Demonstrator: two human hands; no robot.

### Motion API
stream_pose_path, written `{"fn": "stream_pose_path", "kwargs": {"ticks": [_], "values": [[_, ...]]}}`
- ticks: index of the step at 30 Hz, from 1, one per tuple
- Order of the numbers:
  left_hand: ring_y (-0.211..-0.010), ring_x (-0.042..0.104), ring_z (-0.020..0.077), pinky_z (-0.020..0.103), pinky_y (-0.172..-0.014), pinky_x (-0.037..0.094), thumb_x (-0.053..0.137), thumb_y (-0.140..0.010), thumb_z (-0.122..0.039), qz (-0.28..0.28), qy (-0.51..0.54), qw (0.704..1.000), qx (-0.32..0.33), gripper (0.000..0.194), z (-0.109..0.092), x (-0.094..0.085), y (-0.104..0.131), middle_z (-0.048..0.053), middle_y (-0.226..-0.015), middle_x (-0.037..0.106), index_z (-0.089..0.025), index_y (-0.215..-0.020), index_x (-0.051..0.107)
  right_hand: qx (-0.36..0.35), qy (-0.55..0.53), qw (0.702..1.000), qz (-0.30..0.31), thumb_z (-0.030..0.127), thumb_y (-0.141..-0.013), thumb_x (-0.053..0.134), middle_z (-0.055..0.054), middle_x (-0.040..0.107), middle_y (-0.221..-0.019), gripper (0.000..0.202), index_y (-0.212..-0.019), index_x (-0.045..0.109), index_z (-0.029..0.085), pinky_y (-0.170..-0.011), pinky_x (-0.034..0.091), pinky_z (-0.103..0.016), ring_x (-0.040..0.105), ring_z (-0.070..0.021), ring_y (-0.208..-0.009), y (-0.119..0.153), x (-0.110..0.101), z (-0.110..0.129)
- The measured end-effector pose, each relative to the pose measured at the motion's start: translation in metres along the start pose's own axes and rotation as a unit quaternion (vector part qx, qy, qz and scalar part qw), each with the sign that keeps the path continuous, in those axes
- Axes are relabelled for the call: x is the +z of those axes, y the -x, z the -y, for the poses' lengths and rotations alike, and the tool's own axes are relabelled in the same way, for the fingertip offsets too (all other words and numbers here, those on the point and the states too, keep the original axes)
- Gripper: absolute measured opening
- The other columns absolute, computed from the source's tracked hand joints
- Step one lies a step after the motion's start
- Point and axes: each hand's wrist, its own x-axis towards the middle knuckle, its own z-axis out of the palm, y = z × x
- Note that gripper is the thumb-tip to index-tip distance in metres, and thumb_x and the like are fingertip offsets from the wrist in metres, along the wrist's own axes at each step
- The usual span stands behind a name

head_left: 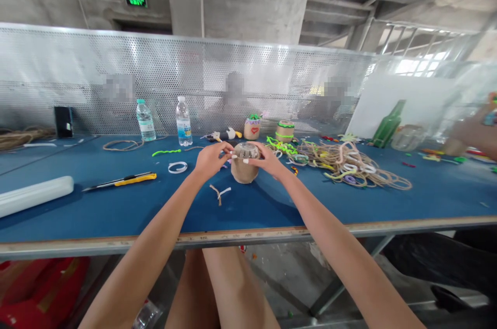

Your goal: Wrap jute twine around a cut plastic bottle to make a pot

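Observation:
A glass jar [244, 173] wrapped in tan twine stands on the blue table in front of me, bare clear glass showing at its top. My right hand [267, 161] curves around its right side, the thumb lying across the front. At the upper left of the jar, my left hand [214, 160] has thumb and fingers pinched together; whatever is between the fingertips is too small to make out. Short tan and white scraps of cord [220, 194] lie just in front of the jar. Behind it is a black-and-white tool [225, 135], perhaps a glue gun.
A yellow utility knife [135, 179] lies at left, blade exposed, near a long white case [34, 195]. Two water bottles [184, 124] stand behind. Two decorated jars [285, 131], a heap of twine [349, 163] and a green bottle [388, 124] occupy the right. Another person's hand [477, 124] shows far right.

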Motion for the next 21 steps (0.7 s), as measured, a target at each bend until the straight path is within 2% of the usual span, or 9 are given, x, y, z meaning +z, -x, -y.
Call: {"fn": "stream_pose_path", "kwargs": {"ticks": [6, 14, 21], "values": [[-0.073, 0.061, 0.0131, 0.030, -0.071, 0.050, 0.062, -0.089, -0.023, -0.004, 0.001, 1.000, 0.015, 0.010, 0.000, 0.000, -0.001, 0.002, -0.089, 0.068, -0.014, -0.091, 0.065, 0.001, -0.008, 1.000, 0.000, 0.040, -0.065, 0.072, -0.008, 0.055, -0.129, 0.064, -0.122, 0.052, 0.020, -0.102, 0.039, -0.037, 0.052, -0.0239, -0.119, 0.000, 0.002, 0.000], [-0.063, 0.056, 0.0107, 0.027, -0.064, 0.050, 0.061, -0.090, -0.033, 0.003, 0.019, 1.000, 0.020, 0.021, 0.008, 0.004, -0.004, 0.000, -0.077, 0.063, -0.013, -0.085, 0.063, 0.003, -0.002, 1.000, -0.006, 0.038, -0.066, 0.073, -0.007, 0.055, -0.129, 0.062, -0.122, 0.052, 0.022, -0.104, 0.038, -0.039, 0.052, -0.0241, -0.120, 0.001, 0.001, 0.001], [-0.063, 0.054, 0.0101, 0.026, -0.063, 0.048, 0.059, -0.091, -0.028, 0.022, 0.051, 0.997, 0.061, 0.017, 0.010, 0.006, -0.004, 0.001, -0.082, 0.062, -0.013, -0.087, 0.063, 0.018, 0.003, 1.000, -0.020, 0.045, -0.068, 0.070, -0.009, 0.054, -0.130, 0.067, -0.125, 0.046, 0.021, -0.101, 0.041, -0.039, 0.052, -0.0244, -0.120, 0.002, 0.008, 0.001]]}}
